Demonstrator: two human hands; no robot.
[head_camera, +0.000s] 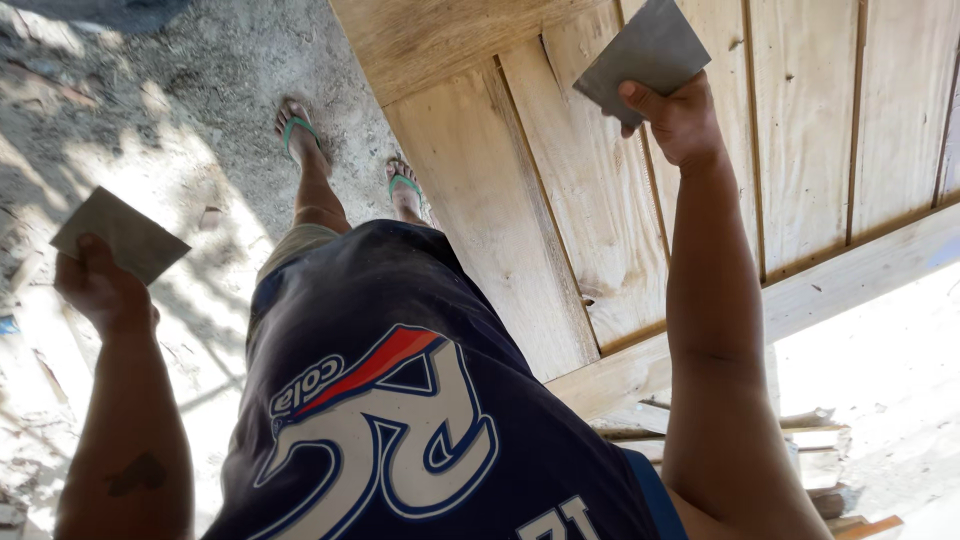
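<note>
I am looking down from the head camera, and the right hand (678, 118), up at one o'clock, is pinching a grey square sheet (645, 52) by its lower corner, thumb on top and fingers curled behind. The sheet is hanging in front of the wooden panel (560, 200), a slab of pale planks with a cross rail; I cannot tell whether it is touching the boards or standing just off them. The left hand (100, 290), out at nine o'clock, is gripping a second grey sheet (120, 233) the same way, thumb pressed on its near edge, held over the sandy ground (150, 120) and well apart from the panel.

What is worrying me: both sheets are being held by one corner only, so either could be twisting out of the pinch and dropping to the ground. The feet in green sandals (300, 130) are standing right beside the panel's lower edge at eleven o'clock, so a slipping sheet or shifting panel could be catching bare toes. A splintery plank edge near the right knuckles could also be scraping them.
</note>
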